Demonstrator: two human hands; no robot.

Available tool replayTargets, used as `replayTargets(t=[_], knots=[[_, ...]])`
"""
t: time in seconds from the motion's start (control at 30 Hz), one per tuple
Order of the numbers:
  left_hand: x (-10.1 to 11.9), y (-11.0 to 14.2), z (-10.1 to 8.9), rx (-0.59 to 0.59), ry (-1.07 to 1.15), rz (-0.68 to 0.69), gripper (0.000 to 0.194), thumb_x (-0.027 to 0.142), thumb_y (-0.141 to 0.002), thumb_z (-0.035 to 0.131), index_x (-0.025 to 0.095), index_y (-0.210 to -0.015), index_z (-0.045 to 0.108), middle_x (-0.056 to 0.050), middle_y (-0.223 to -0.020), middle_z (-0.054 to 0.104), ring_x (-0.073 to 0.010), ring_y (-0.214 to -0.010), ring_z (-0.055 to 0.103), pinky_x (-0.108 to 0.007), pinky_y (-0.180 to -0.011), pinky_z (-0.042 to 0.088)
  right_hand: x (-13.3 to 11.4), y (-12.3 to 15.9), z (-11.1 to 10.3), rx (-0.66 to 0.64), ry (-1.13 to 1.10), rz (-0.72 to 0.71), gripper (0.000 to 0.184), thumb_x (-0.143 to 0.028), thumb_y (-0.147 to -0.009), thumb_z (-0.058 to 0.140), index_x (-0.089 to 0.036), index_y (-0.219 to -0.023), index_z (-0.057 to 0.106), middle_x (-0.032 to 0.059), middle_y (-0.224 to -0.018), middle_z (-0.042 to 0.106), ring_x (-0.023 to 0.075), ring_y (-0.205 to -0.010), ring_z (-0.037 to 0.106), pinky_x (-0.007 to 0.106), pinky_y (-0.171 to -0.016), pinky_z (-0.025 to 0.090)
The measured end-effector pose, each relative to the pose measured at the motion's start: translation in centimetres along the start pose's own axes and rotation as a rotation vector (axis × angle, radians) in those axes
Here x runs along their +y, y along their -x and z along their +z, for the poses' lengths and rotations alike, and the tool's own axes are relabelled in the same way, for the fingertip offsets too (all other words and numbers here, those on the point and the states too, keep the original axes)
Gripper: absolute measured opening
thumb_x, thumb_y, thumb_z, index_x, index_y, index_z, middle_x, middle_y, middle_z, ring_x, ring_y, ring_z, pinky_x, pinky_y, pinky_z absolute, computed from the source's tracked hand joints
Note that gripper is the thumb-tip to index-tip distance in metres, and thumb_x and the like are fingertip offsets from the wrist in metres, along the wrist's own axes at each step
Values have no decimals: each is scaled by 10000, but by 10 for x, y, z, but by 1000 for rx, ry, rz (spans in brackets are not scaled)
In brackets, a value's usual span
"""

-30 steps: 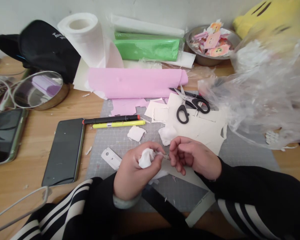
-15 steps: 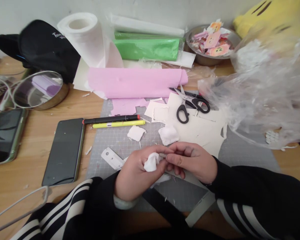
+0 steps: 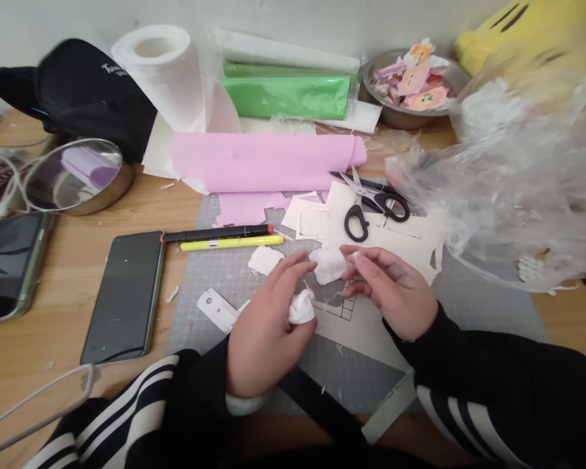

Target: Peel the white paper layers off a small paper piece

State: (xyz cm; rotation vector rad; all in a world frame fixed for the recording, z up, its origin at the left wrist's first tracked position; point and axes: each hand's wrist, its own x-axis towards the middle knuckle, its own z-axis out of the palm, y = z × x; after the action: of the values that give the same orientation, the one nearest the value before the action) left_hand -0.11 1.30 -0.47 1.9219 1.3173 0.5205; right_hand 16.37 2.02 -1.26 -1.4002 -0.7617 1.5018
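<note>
My left hand [image 3: 268,332] is curled around a crumpled white wad [image 3: 301,307] that looks like tissue, gripped between thumb and fingers. To the right, my right hand [image 3: 390,286] pinches a tiny white scrap [image 3: 355,256] between thumb and forefinger. The hands are apart. Just beyond them lie a puffy white square [image 3: 329,266] and a smaller white piece [image 3: 265,260]. A cream card sheet [image 3: 371,339] with drawn black lines lies partly under my right hand. The white ruler [image 3: 217,309] is partly covered by my left hand.
Black-handled scissors [image 3: 356,223] rest on the card. A black pen [image 3: 215,233] and a yellow pen [image 3: 234,243] lie left of them, near a phone [image 3: 124,296]. Behind are rolled pink paper [image 3: 268,159], a tissue roll [image 3: 161,85], a metal bowl [image 3: 395,116] and plastic bags [image 3: 512,195].
My hands have separated. My right hand moved up and right, now with a tiny white scrap in its pinch; my left fingers have lifted while the white wad stays held.
</note>
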Motion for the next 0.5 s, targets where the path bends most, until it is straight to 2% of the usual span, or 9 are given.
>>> replayTargets(t=[0.13,0.27,0.4,0.5], knots=[[-3,0,2,-30,10,-57,538,93,-695,459,187,-1214,354,-75,-1357,332,-198,-1240,316,-377,-1012,292,-3,2,3,-91,28,68,226,-334,-724,572,-112,-758,543,71,-908,590,52,-586,536,191,-505,491],[-3,-1,3,-40,37,-62,495,116,-720,464,197,-1198,362,-74,-1271,427,-197,-1163,407,-367,-965,348,-6,5,4,-177,90,105,212,-323,-757,533,-111,-771,539,-1,-576,554,53,-484,505,193,-485,461],[-3,-1,4,-26,46,-110,463,170,-741,492,206,-1186,370,-78,-1118,515,-201,-997,516,-340,-818,439,-6,6,5,-222,93,104,211,-329,-738,553,-120,-727,520,-6,-554,549,64,-502,515,199,-479,451],[-3,0,4,-11,51,-119,462,191,-746,500,216,-1187,365,-69,-1080,521,-190,-938,531,-332,-789,442,-5,7,4,-225,104,79,215,-338,-727,565,-127,-734,526,-8,-574,552,55,-486,497,196,-469,436]])
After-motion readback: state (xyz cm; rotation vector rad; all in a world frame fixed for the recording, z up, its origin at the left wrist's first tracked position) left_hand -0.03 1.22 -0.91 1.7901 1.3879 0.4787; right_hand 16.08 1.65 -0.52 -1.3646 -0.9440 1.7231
